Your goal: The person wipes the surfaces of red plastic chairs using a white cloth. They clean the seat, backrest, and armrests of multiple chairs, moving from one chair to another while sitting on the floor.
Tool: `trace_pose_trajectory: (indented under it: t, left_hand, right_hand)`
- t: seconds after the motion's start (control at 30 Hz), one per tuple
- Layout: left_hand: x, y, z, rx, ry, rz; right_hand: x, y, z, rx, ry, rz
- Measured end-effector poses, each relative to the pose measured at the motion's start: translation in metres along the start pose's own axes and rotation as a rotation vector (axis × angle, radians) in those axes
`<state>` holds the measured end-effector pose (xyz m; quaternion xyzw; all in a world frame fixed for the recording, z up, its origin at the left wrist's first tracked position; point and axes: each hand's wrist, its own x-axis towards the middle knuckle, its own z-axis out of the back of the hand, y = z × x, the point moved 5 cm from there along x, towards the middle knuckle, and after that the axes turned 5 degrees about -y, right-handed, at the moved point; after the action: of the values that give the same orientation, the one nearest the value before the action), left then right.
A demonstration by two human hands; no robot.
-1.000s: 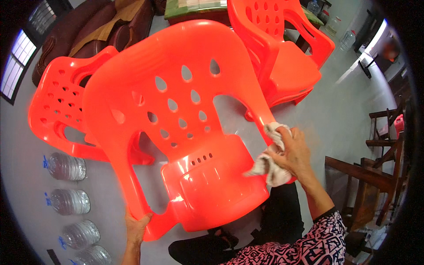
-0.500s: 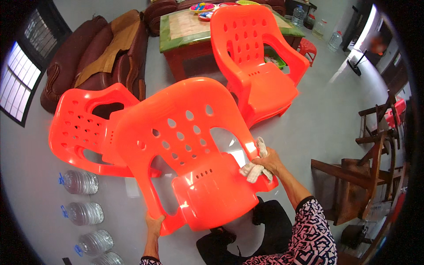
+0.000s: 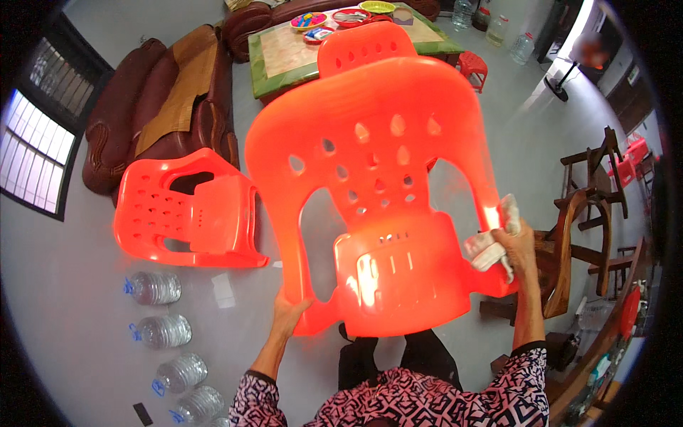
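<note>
Both my hands hold up a red-orange plastic armchair (image 3: 398, 277), its pierced backrest pointing away from me. My left hand (image 3: 289, 314) is closed round the front of the left armrest. At the right armrest, my right hand (image 3: 521, 245) is closed with a crumpled whitish cloth (image 3: 489, 252) pressed between it and the plastic. Most of another such chair (image 3: 366, 51) is hidden behind the one I hold. A further plastic armchair (image 3: 213, 217) is at the left, near the sofa.
Several clear water bottles (image 3: 158, 287) line the floor at left. A brown sofa (image 3: 160, 107) stands beyond. A green-edged table (image 3: 277, 60) bearing dishes is at the back. Wooden chairs (image 3: 580, 249), a small red stool (image 3: 472, 70) and a pedestal fan (image 3: 558, 87) are at right.
The held chair has moved right and up, turning more upright, and now covers most of the chair behind it. Both hands have moved right with it, keeping their grip.
</note>
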<state>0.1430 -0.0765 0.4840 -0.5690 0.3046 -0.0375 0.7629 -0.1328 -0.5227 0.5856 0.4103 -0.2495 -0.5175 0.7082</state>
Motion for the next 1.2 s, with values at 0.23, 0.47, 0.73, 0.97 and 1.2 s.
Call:
trace_pose_trajectory:
  t: [0.23, 0.47, 0.73, 0.97, 1.2]
  left_hand:
    - [0.002, -0.091, -0.078, -0.108, 0.079, -0.058]
    - [0.031, -0.115, -0.124, -0.148, 0.052, -0.203]
    - [0.053, -0.149, -0.152, -0.148, -0.016, -0.325]
    - [0.043, -0.164, -0.164, -0.042, -0.076, -0.396]
    - [0.024, -0.165, -0.167, -0.030, -0.109, -0.365]
  right_hand:
    - [0.037, 0.062, 0.108, -0.037, -0.097, 0.143]
    - [0.082, 0.071, 0.143, 0.119, -0.139, 0.181]
    - [0.133, 0.055, 0.143, 0.258, -0.143, 0.244]
    - [0.162, 0.027, 0.150, 0.240, -0.134, 0.229]
    - [0.178, 0.023, 0.156, 0.284, -0.109, 0.223]
